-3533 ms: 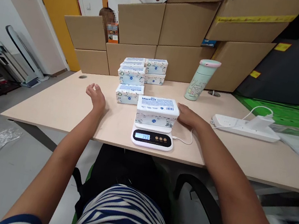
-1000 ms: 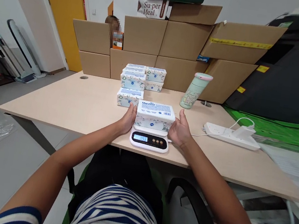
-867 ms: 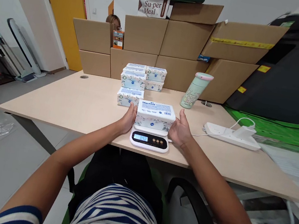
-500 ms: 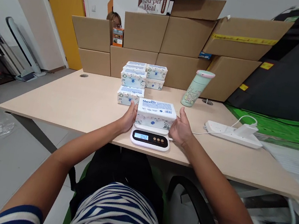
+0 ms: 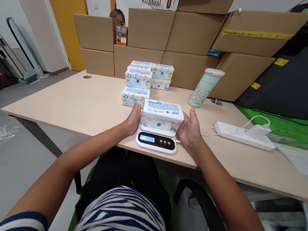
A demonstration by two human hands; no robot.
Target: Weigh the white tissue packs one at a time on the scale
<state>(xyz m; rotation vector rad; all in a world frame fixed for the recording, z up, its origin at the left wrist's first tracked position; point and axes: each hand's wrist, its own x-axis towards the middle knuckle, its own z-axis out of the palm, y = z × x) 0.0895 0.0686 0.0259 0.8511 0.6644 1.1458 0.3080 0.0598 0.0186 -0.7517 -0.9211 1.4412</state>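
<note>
A white tissue pack (image 5: 160, 121) with a floral print and "Manhua" lettering rests on a small white digital scale (image 5: 170, 150) near the table's front edge. The scale's lit display seems to read 098. Close by the pack's left side is my left hand (image 5: 132, 120), thumb up, fingers partly hidden. My right hand (image 5: 190, 131) is at the right end, thumb raised and palm turned towards the pack. Both hands look open, loosely flanking the pack; light contact at the fingertips is hard to judge. Behind stand several more stacked tissue packs (image 5: 138, 79).
A pale green bottle (image 5: 204, 88) stands behind my right hand. To the right lies a white power strip (image 5: 245, 136) with a plugged-in adapter and cable. Cardboard boxes (image 5: 147, 29) line the table's back edge; a person's head shows behind them.
The scale's reading has gone from about 042 to 098. My right hand has eased slightly away from the pack, and my left hand's grip has loosened. The view has shifted a little.
</note>
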